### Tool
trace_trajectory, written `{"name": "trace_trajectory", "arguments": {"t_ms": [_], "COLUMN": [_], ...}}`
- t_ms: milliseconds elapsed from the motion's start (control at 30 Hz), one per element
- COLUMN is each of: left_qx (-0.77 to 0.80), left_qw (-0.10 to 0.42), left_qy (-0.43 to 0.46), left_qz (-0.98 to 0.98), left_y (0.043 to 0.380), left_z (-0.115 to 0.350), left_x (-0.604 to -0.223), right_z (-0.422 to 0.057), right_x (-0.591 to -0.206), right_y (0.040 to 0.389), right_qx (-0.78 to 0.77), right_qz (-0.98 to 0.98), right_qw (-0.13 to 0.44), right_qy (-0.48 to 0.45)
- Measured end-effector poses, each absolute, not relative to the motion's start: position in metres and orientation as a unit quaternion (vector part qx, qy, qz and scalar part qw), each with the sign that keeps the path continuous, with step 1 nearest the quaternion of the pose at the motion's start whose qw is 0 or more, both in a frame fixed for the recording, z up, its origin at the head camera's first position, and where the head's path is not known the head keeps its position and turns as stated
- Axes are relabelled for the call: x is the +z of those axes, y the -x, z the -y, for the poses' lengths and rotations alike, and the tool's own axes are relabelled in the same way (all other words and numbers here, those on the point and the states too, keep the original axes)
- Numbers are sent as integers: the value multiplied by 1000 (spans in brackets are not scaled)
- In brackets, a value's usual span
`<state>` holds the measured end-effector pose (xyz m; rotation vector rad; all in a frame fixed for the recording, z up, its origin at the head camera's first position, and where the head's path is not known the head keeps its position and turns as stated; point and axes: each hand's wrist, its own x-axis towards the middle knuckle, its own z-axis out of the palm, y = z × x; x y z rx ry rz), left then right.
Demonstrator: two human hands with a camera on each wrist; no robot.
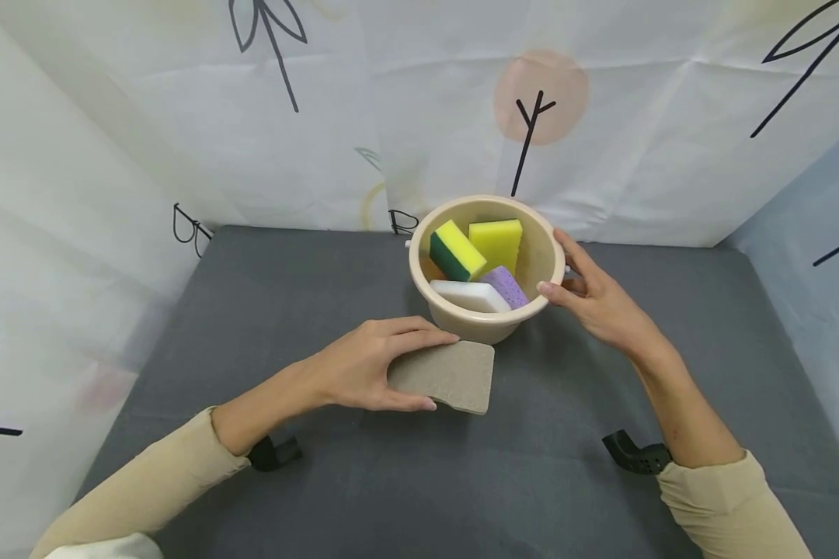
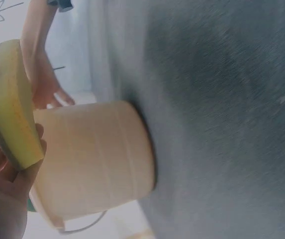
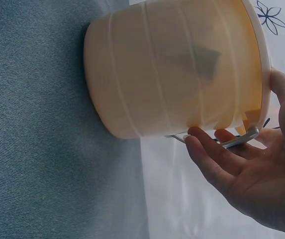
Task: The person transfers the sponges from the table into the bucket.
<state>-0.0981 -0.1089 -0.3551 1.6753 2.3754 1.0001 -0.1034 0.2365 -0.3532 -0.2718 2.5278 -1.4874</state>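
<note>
A sponge (image 1: pixel 447 376) is gripped by my left hand (image 1: pixel 370 365), thumb on the near edge and fingers on the far one. Its upper face is grey-beige; the left wrist view shows the yellow body of that sponge (image 2: pixel 14 109). Just beyond it stands a cream bucket (image 1: pixel 471 328), upright. My right hand (image 1: pixel 601 303) holds the bucket's right side, its thumb at the rim and its fingers along the outside near the metal handle (image 3: pixel 241 139). Inside lie a yellow-green sponge (image 1: pixel 457 252), a yellow sponge (image 1: pixel 496 242), a purple sponge (image 1: pixel 505 287) and a white sponge (image 1: pixel 468 295).
A dark grey cloth (image 1: pixel 419 481) covers the table. White patterned fabric (image 1: pixel 433 101) hangs behind and at both sides, close to the bucket's back. An orange thing (image 1: pixel 430 269), mostly hidden, shows at the bucket's inner left.
</note>
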Motion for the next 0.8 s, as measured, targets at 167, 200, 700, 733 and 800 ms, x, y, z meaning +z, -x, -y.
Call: {"name": "trace_trajectory", "arguments": {"t_ms": [167, 200, 700, 733, 800], "left_qx": [296, 291, 281, 279, 275], "left_qw": [-12, -17, -22, -21, -18], "left_qy": [-572, -577, -590, -587, -580], "left_qz": [-765, -763, -756, -760, -766], "left_y": [107, 109, 140, 143, 148], "left_z": [97, 95, 67, 65, 62], "left_x": [-342, -339, -298, -295, -291], "right_z": [-238, -238, -238, -238, -238], "right_x": [-355, -355, -356, -356, -357], "right_y": [103, 103, 105, 105, 105], "right_qx": [-502, -502, -511, -513, -518], "right_qz": [-855, -854, -847, -846, -841], "right_qw": [97, 97, 88, 88, 85], "right_qy": [93, 93, 118, 121, 126]}}
